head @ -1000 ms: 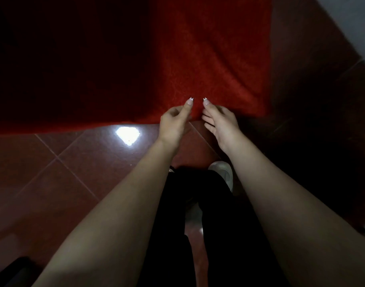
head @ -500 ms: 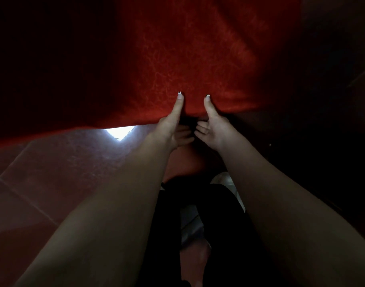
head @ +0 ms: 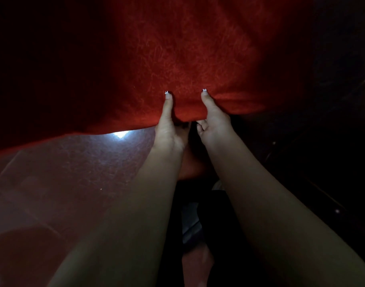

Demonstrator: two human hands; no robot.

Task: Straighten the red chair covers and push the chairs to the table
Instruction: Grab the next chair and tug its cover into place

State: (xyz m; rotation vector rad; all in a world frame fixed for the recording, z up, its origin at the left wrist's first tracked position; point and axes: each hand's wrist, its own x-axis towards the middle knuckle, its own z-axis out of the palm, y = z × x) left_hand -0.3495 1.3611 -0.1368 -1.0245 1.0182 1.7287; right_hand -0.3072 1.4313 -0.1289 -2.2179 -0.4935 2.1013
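A red chair cover (head: 189,59) fills the upper half of the dim view and hangs down to a hem just above the floor. My left hand (head: 170,129) pinches the hem near the middle, thumb on the front of the cloth and fingers tucked behind it. My right hand (head: 213,123) grips the same hem a little to the right in the same way. The two hands are a thumb's length apart. The chair under the cover is hidden.
A glossy reddish tiled floor (head: 73,172) lies below the hem, with a bright light reflection (head: 120,134) on it. My dark trousers (head: 196,204) and a pale shoe show between my forearms. The right side is in deep shadow.
Both hands went from loosely touching the hem to pinching it with thumbs up on the cloth. The thumbs have spread slightly apart and the view has closed in on the cover.
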